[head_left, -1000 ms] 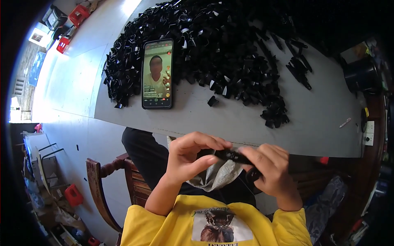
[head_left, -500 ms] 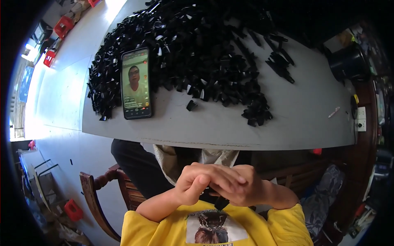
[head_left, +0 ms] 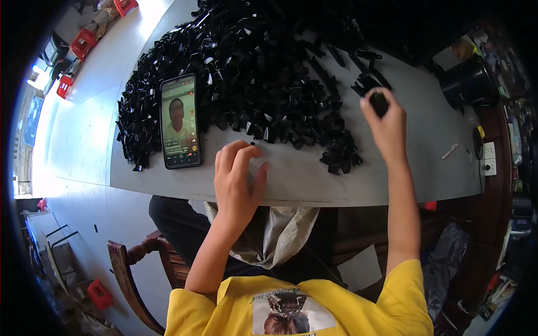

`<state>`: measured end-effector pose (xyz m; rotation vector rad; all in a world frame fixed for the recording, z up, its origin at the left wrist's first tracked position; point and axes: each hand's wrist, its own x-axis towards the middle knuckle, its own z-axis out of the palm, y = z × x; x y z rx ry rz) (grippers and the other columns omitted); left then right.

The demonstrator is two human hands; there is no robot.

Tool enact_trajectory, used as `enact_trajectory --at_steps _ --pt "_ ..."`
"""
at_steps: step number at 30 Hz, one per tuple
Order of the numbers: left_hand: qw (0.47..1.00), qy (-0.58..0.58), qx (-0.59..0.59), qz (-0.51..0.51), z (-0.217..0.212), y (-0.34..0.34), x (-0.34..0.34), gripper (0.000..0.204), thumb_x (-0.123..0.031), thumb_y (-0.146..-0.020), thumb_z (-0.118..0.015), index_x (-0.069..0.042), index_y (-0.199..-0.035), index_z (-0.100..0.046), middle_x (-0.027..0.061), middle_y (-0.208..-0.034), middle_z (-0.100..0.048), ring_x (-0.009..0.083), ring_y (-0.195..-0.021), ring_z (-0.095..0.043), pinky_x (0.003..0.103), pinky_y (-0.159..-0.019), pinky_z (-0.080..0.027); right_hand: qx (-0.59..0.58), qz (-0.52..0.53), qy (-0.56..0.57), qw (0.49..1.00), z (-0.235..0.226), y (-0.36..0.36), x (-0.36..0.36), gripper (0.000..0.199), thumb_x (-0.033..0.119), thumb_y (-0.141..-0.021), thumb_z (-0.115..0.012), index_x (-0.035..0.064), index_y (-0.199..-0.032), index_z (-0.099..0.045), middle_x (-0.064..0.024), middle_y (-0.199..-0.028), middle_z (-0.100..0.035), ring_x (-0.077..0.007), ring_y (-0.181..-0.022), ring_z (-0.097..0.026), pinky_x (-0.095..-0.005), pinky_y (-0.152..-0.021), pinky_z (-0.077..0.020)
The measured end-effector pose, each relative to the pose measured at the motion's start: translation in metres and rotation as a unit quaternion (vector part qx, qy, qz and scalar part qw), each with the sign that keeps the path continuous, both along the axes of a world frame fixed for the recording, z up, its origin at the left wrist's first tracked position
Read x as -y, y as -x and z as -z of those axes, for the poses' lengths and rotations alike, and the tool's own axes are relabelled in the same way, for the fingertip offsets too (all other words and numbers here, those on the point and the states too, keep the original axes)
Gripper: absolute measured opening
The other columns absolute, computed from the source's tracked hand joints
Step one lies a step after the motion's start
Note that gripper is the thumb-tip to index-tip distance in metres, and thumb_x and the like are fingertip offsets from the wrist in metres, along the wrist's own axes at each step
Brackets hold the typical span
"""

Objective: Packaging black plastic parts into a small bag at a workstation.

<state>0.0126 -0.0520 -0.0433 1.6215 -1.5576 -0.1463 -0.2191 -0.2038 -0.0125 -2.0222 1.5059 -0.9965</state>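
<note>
Fingers of the right hand (head_left: 385,120) pinch one small black plastic piece (head_left: 379,103) just right of the big shiny black pile (head_left: 252,73), while the left hand (head_left: 238,179), loosely open, rests on the smooth grey counter (head_left: 392,173) below the pile.

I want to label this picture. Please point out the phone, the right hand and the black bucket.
phone (head_left: 180,121), head view, middle of its screen.
right hand (head_left: 385,119), head view, back of the hand.
black bucket (head_left: 467,85), head view, its side wall.
</note>
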Motion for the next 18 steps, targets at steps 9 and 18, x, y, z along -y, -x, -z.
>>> enact_trajectory --at_steps 9,18 --pt "0.997 -0.008 0.076 0.002 0.014 -0.008 0.007 0.016 0.003 -0.077 -0.062 -0.004 -0.091 -0.060 0.0089 -0.093 -0.059 0.0293 -0.084 -0.056 0.037 -0.073 -0.047 -0.242 0.081 0.031 0.966 0.039 0.013 0.023 0.045 0.028 -0.088 -0.065 -0.0030 -0.119 -0.056 -0.0202 -0.091 -0.066 -0.0355 -0.091 -0.064 -0.0399 -0.077 -0.0498" --pt "0.997 -0.045 -0.058 0.004 0.011 -0.014 -0.002 0.021 0.008 -0.072 -0.063 -0.004 -0.090 -0.060 0.0092 -0.085 -0.059 0.0285 -0.081 -0.055 0.037 -0.071 -0.045 -0.078 0.044 -0.008 0.996 0.028 0.036 -0.029 0.032 0.015 -0.089 -0.064 -0.0032 -0.112 -0.053 -0.0170 -0.093 -0.062 -0.0291 -0.086 -0.060 -0.0350 -0.078 -0.0476"
